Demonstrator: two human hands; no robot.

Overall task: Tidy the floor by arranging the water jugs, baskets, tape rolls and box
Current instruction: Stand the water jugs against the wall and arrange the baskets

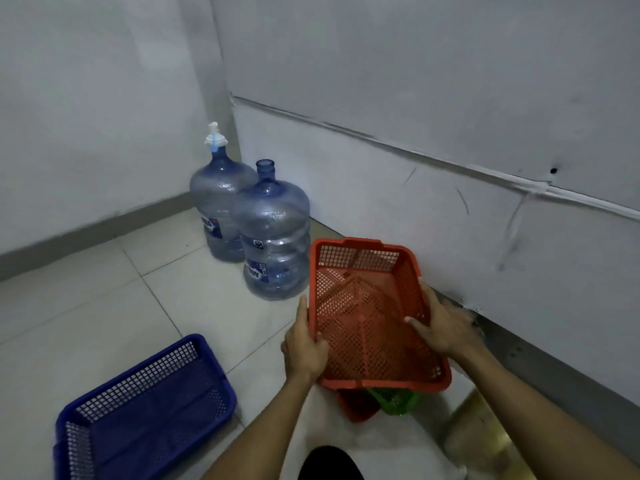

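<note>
An orange basket (367, 317) is held up over the floor (86, 306), close to the wall (450, 220). Two hands hold it. The left hand (304, 344) grips its left rim with curled fingers. The right hand (446, 327) grips its right rim, with the thumb inside the basket. Just under the orange basket are two more baskets, partly hidden: one red basket (356, 408) and one green basket (394, 401). On the floor to the left sits one blue basket (145, 410), well apart from the others. Farther back, in the corner, stand two blue water jugs, upright and touching. The back jug (216, 202) has a white pump on top. The front jug (273, 237) has an open neck. That makes four baskets and two jugs.
</note>
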